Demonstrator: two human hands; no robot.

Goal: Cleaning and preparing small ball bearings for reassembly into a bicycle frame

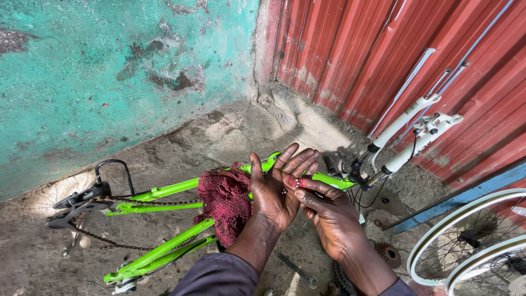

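Nearest my view are my two forearms in dark sleeves, rising from the bottom edge towards the middle of the frame. My left hand (275, 189) is turned palm up and spread flat, fingers pointing up and to the right, closed on nothing. My right hand (323, 211) comes in from the right, and its fingertips pinch a small ring-like part (296, 182), metallic with a smear of red, pressing it against the base of the left fingers. So the part sits right where the two hands meet, touching both; the right hand has the hold, the left only backs it. It is too small for me to tell a long axis or which way it faces.

A dark red rag (226, 200) hangs over the frame just to the left of the left wrist, touching it or nearly so. Below the hands lies a bright green bicycle frame (164, 192), stripped of wheels, its long axis running left to right across the ground, the rear dropouts and loose chain (109, 241) to the left, the white suspension fork (408, 137) pointing up to the right against a red corrugated wall (383, 49). A spanner (298, 271) lies on the ground between my forearms. White-rimmed wheels (476, 246) stand at the lower right, well apart from the hands.
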